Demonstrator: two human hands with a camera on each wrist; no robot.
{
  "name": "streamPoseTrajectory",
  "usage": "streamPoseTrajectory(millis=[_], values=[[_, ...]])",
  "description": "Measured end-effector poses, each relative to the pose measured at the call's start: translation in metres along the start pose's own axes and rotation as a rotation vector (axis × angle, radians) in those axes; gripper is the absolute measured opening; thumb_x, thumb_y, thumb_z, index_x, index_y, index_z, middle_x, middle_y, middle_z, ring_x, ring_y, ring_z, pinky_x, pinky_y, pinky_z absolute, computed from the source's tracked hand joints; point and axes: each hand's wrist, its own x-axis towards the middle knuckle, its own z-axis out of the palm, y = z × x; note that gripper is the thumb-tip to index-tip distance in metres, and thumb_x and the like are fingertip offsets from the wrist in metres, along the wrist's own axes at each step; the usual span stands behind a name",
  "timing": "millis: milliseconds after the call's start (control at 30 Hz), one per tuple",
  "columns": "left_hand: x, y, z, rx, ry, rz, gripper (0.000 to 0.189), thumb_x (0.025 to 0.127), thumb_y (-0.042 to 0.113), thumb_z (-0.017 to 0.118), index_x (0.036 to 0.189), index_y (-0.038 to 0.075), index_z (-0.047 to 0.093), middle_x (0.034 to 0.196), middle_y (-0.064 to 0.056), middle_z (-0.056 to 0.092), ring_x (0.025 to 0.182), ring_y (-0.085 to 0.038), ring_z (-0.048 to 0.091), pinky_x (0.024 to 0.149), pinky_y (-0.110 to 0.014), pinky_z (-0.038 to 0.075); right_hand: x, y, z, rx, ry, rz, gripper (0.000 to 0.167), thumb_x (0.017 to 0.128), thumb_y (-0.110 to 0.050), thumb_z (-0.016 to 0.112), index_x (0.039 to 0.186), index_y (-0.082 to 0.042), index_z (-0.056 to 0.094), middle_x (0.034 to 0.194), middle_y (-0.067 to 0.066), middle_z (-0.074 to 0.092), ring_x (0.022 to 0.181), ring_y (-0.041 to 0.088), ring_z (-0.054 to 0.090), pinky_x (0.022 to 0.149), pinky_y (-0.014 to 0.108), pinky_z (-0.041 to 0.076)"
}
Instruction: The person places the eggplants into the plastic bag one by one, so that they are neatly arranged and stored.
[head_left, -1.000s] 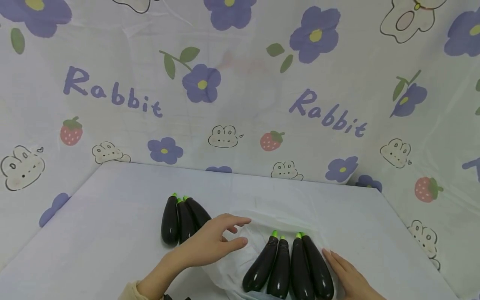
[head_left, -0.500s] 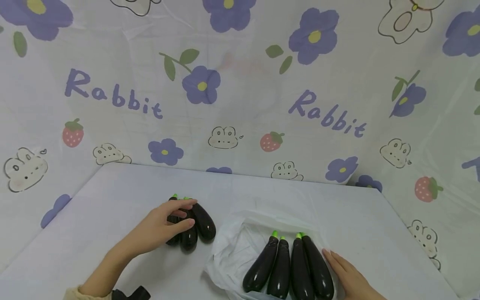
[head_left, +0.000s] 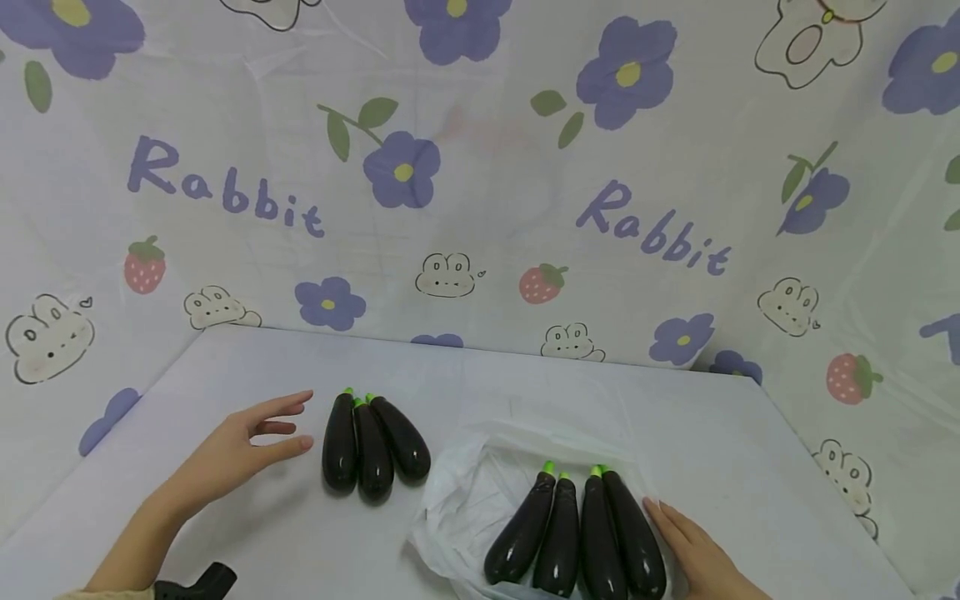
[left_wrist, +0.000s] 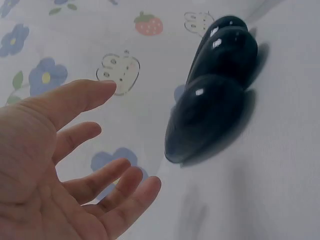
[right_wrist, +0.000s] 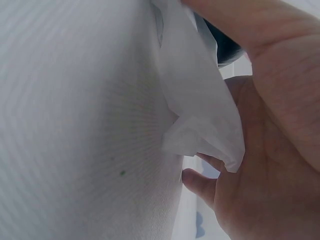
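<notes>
Three dark eggplants with bright green stem ends lie in a fan left of the middle of the table. My left hand hovers just left of them, fingers spread and holding nothing; in the left wrist view its palm faces the rounded ends of the eggplants. A thin white plastic bag lies flat with its mouth spread, and several more eggplants rest side by side on it. Along the bag's right side my right hand rests with extended fingers, the bag's edge against its palm.
The white table runs back to a hanging cloth printed with flowers, rabbits and strawberries. A black strap piece shows at my left wrist, near the front edge of the view.
My left hand has moved left, from above the bag, across the three eggplants, to their left side. The right hand and the eggplants stay where they were.
</notes>
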Motion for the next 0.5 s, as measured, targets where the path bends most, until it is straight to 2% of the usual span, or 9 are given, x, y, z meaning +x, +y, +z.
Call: streamPoseTrajectory(millis=[100,233,367,500], values=[[0.002,-0.008,-0.003,-0.035,-0.021,-0.018,0.065,0.09,0.043,0.072,0.148,0.029,0.045,0.143,-0.011,0.049,0.125,-0.032,0.051,0.092,-0.056,0.044,0.0,0.0,0.0,0.008,0.002,0.011,0.125,0.06,-0.062,0.086,0.146,0.008,0.03,0.134,0.035,0.044,0.117,0.053,0.047,0.082,0.063,0.046],[0.006,-0.015,-0.004,-0.108,-0.073,-0.037,0.068,0.09,0.038,0.073,0.149,0.022,0.043,0.144,-0.018,0.046,0.127,-0.038,0.048,0.092,-0.047,0.048,0.0,-0.001,-0.001,0.02,-0.007,0.026,0.123,0.059,-0.06,0.087,0.144,0.01,0.032,0.135,0.036,0.043,0.118,0.054,0.046,0.082,0.064,0.046],[0.011,-0.018,-0.003,-0.191,-0.134,-0.041,0.069,0.091,0.032,0.073,0.15,0.016,0.042,0.149,-0.021,0.04,0.127,-0.039,0.049,0.086,-0.039,0.052,-0.001,0.0,-0.001,0.017,0.0,0.018,0.126,0.058,-0.062,0.087,0.148,0.005,0.029,0.135,0.035,0.043,0.117,0.053,0.047,0.082,0.064,0.046],[0.016,-0.02,-0.001,-0.226,-0.181,-0.051,0.068,0.092,0.029,0.072,0.151,0.015,0.041,0.148,-0.025,0.039,0.121,-0.035,0.055,0.085,-0.04,0.053,-0.001,0.002,0.0,0.009,0.025,-0.029,0.129,0.06,-0.064,0.085,0.156,-0.007,0.02,0.133,0.035,0.044,0.115,0.053,0.048,0.08,0.062,0.047]])
